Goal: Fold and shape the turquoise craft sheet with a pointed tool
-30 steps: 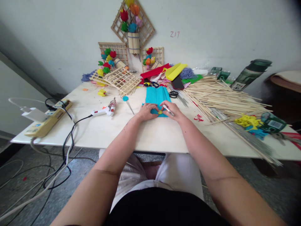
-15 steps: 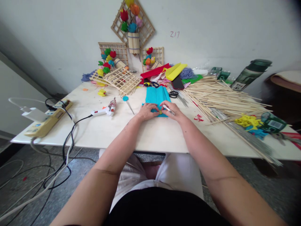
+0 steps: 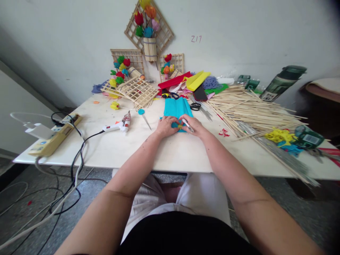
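A sheet of bright blue crepe paper [image 3: 177, 106] lies on the table in front of me. On its near part is a small yellow piece [image 3: 180, 126], partly hidden by fingers. My left hand [image 3: 168, 125] rests on the paper, its curved fingers and thumb closed around the left side of the yellow piece and holding it down. From the right, my right hand [image 3: 193, 124] grips a white pen [image 3: 188, 125], which slants across the fingers. The pen's tip cannot be made out. Right of the paper lie black-handled scissors [image 3: 196, 106].
A glue gun [image 3: 120, 124] and a blue disc on a stick [image 3: 141, 111] lie left. Beyond them stands a power strip [image 3: 50, 140] with cables. Wooden sticks [image 3: 252, 109] spread right, near a dark bottle [image 3: 284, 83]. Lattice panels [image 3: 139, 90] with paper flowers sit behind.
The pen in my right hand has turned a little steeper, and that hand has shifted slightly left. My left hand stays nearly in place. The whole view has moved slightly.
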Demonstrator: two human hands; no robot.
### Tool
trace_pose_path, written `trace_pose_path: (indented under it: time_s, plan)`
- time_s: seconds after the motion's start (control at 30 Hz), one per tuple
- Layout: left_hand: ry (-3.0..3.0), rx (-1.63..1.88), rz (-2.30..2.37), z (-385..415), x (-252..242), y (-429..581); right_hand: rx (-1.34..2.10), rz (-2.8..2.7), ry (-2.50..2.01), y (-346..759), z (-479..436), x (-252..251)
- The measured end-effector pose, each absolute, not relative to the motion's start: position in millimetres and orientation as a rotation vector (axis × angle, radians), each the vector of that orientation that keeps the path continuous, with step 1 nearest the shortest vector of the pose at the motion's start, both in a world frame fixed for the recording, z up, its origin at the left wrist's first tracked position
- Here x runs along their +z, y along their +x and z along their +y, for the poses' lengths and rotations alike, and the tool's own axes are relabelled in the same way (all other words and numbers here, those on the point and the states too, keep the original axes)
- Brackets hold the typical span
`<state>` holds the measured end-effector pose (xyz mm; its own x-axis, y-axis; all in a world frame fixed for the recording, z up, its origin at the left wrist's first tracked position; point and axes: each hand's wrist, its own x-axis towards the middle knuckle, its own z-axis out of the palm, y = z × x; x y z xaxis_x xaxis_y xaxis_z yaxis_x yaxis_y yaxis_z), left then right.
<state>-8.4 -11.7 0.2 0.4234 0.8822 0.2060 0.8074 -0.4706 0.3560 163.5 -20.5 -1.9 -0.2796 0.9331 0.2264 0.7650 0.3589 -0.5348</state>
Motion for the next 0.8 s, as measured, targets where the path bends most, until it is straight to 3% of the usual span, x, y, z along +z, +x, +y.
trace_pose_path:
  time_s: [0.37, 0.6, 0.8]
  plan:
    - [2.468, 0.578, 1.511, -12, -1, -7, 0.464, -2.108, -1.468, 161, -24, 3]
    - [2.454, 0.571, 1.517, -13, 1, -6, 0.555, -1.624, -1.475, 159, -14, -2]
    - [2.473, 0.573, 1.51, -12, 1, -6, 0.507, -1.611, -1.484, 156, -10, -8]
